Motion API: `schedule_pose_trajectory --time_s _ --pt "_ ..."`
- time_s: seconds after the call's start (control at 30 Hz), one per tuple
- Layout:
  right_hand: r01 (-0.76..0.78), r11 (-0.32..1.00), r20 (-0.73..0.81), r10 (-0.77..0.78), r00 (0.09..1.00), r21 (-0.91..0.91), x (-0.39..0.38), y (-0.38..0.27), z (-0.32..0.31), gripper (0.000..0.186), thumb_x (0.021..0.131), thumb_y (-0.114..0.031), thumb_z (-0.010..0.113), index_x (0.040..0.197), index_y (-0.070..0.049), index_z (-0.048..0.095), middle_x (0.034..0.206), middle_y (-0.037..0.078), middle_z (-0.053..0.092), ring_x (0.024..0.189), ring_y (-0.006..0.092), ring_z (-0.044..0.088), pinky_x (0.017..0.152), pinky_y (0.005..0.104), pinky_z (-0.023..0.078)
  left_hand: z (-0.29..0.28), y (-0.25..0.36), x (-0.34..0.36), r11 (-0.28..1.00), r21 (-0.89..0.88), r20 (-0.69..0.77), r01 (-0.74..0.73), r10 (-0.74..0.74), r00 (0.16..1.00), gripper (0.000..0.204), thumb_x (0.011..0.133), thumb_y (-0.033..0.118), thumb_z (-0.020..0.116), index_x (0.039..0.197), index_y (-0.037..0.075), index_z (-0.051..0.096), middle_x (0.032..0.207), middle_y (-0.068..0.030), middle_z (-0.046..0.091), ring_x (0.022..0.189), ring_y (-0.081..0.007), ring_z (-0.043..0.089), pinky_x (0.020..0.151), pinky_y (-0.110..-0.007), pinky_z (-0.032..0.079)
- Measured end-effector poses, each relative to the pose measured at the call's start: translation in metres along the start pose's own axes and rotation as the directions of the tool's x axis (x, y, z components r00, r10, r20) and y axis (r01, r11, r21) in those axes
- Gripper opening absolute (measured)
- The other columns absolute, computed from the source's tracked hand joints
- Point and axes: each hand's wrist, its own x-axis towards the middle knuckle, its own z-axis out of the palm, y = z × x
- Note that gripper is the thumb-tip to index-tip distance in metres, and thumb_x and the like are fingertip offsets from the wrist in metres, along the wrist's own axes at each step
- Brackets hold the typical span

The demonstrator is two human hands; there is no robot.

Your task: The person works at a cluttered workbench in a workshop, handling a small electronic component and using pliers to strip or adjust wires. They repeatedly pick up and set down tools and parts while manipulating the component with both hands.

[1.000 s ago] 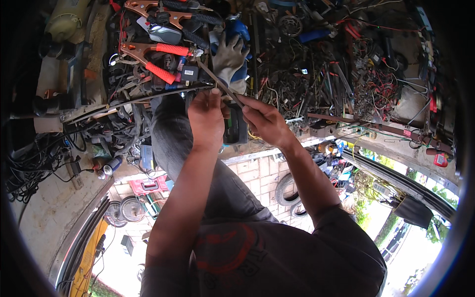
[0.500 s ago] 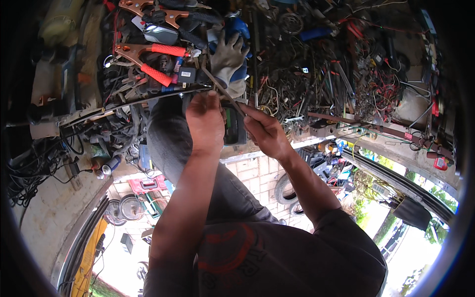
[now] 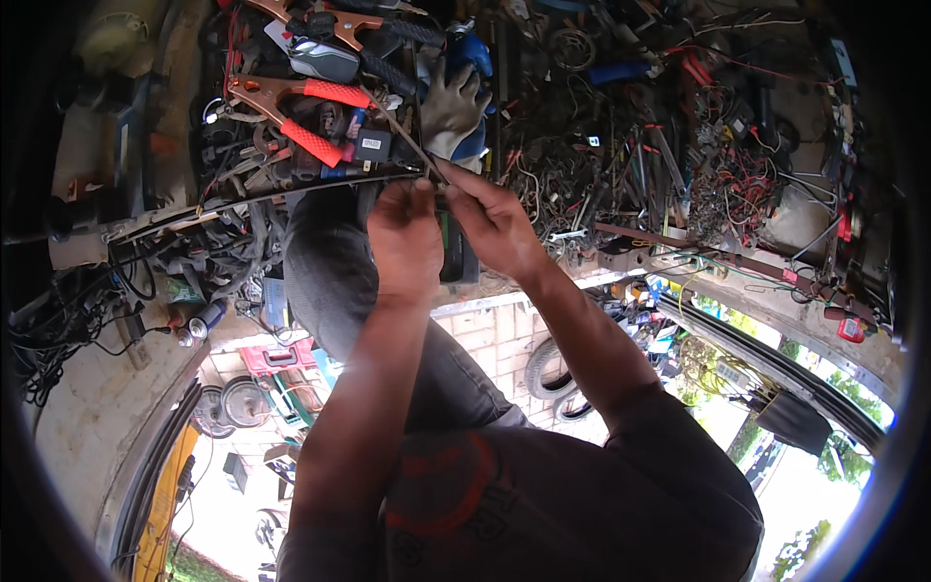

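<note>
My right hand is closed round the near end of a long, thin metal file. The file slants away to the far left, its tip close to the red-handled clamp. Beside it, my left hand is closed in a pinch, with the thumb near the file. What the left fingers hold is too small and hidden to make out. Just beyond both hands lies a grey and blue work glove. A small black box with a white label sits left of the file.
Tangled wires and loose tools cover the bench to the right, with a wrench near its edge. Black cables heap up at the left. My bent leg is under my left forearm. Tyres stand on the paved floor below.
My right hand has moved left and away from me, close to my left hand. The file has slid with it toward the far left, past the left fingers. The left hand has barely moved.
</note>
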Motion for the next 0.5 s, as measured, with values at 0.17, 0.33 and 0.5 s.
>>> schedule_pose_trajectory --time_s 0.17,0.33,0.5 --pt "-0.211 0.975 0.041 0.209 0.977 0.069 -0.007 0.007 -0.003 0.037 0.099 -0.007 0.05 0.136 0.0 0.05 0.103 0.011 0.065 0.086 0.0108 0.056 0.078 0.0238 0.046 0.002 -0.001 0.0 0.997 -0.037 -0.005 -0.07 0.069 0.998 0.017 0.096 0.015 0.06 0.08 0.009 0.058 0.063 0.0056 0.048 0.051 -0.0035 0.039 0.045 -0.021 0.031" --pt "-0.067 0.98 0.039 0.061 0.997 0.186 -0.005 0.012 0.0 0.037 0.1 -0.006 0.048 0.135 0.001 0.05 0.113 0.015 0.065 0.104 0.0135 0.058 0.088 0.0247 0.044 -0.003 0.001 -0.003 0.999 0.006 0.001 0.05 -0.05 0.999 0.017 0.096 0.011 0.056 0.084 0.0 0.061 0.074 -0.0006 0.058 0.07 -0.0079 0.046 0.067 -0.026 0.041" --pt "-0.187 0.977 -0.002 0.188 0.982 0.099 -0.003 0.004 0.003 0.035 0.099 -0.007 0.05 0.134 0.001 0.051 0.115 0.017 0.066 0.105 0.0132 0.058 0.088 0.026 0.045 -0.001 0.0 0.0 1.0 0.025 -0.008 -0.002 0.002 1.0 0.018 0.096 0.011 0.056 0.084 -0.001 0.061 0.072 -0.0015 0.058 0.067 -0.0092 0.046 0.064 -0.027 0.042"
